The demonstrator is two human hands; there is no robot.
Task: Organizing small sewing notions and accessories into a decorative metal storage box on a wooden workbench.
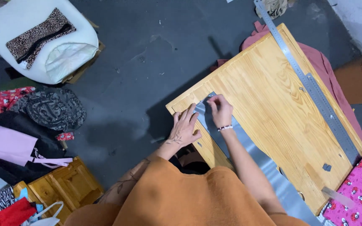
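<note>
Left hand [184, 129] flat on the wooden table [269, 109], fingers spread wide, touching the edge of a shiny grey metal strip [256, 161]. Right hand [220, 109] at one o'clock from it, fingers bent, pressing the strip's top end. Long steel ruler [311, 86] at three o'clock, well apart.

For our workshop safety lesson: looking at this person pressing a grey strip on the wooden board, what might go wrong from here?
1. The grey strip runs past the wooden board edge near the body, so it may slip or droop.
2. The left hand rests at the board's corner and could slide off.
3. The long metal ruler lies along the far edge and might get knocked off.
</note>
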